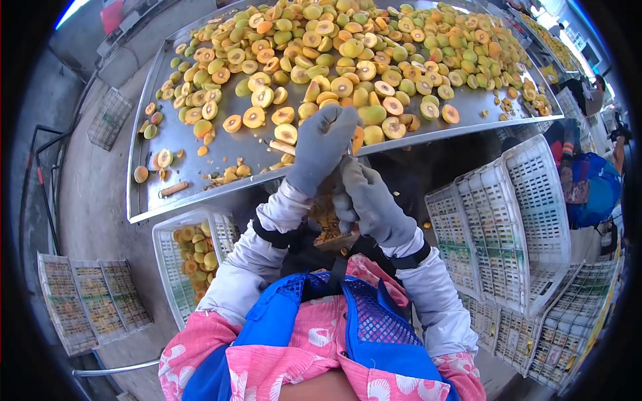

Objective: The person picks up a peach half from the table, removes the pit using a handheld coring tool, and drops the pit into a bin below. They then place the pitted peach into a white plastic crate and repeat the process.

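Note:
My left hand (323, 148), in a grey glove, is closed at the table's near edge. An orange piece of fruit (358, 139) shows at its fingertips. Just below and to the right, my right hand (376, 206), also gloved in grey, has its fingers curled in close to the left hand. What it grips is hidden by the fingers. Beyond both hands, a large heap of halved yellow-green fruit (341, 87), apricot- or peach-like, many with brown centres, covers the metal table (227, 148). A pale stick-like handle (281, 147) lies beside my left hand.
A white crate (167, 267) of fruit stands below the table at left. Stacked white crates (498, 220) rise close on the right. Another crate (93, 301) is at far left. A brown stick (174, 189) lies on the table. A person in blue (592, 187) is at the right.

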Tool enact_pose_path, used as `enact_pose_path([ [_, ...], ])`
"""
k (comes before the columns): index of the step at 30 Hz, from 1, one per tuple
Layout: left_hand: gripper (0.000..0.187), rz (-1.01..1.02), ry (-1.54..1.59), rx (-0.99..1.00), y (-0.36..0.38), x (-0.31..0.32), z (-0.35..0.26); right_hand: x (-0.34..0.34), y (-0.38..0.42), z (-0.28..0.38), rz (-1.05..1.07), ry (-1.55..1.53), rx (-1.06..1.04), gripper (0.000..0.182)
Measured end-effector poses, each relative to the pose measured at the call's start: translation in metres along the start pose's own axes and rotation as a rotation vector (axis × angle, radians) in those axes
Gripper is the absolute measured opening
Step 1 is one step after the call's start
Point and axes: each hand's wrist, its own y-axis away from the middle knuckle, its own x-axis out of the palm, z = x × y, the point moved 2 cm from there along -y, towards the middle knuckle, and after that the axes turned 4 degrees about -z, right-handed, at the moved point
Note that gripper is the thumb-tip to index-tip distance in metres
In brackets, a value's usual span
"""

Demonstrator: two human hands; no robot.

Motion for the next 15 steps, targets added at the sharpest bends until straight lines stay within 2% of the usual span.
enact_pose_path([
  [4, 0.020, -0.016, 0.147, -0.108, 0.007, 0.004, -0.012, 0.002, -0.009, -0.001, -0.085, 0.084, -0.084, 0.036],
  [6, 0.024, -0.241, 0.214, 0.157, 0.013, 0.006, -0.008, 0.002, -0.011, 0.001, -0.101, 0.176, -0.099, 0.036],
  [10, 0.027, -0.326, 0.216, 0.101, 0.016, 0.009, 0.009, 0.000, -0.006, -0.001, -0.063, 0.182, -0.106, 0.036],
  [12, 0.040, -0.081, -0.046, 0.060, 0.012, 0.009, 0.005, -0.004, -0.001, 0.003, 0.068, -0.042, 0.210, 0.039],
  [13, 0.040, -0.079, -0.050, 0.062, 0.009, 0.007, 0.003, -0.003, 0.005, 0.008, 0.126, -0.041, 0.216, 0.043],
  [14, 0.040, 0.080, 0.151, -0.036, 0.007, 0.006, 0.003, -0.007, 0.005, 0.006, 0.128, -0.049, 0.215, 0.043],
  [15, 0.042, 0.236, 0.354, -0.136, 0.006, 0.008, 0.003, -0.010, 0.004, 0.005, 0.249, -0.127, 0.166, 0.045],
])
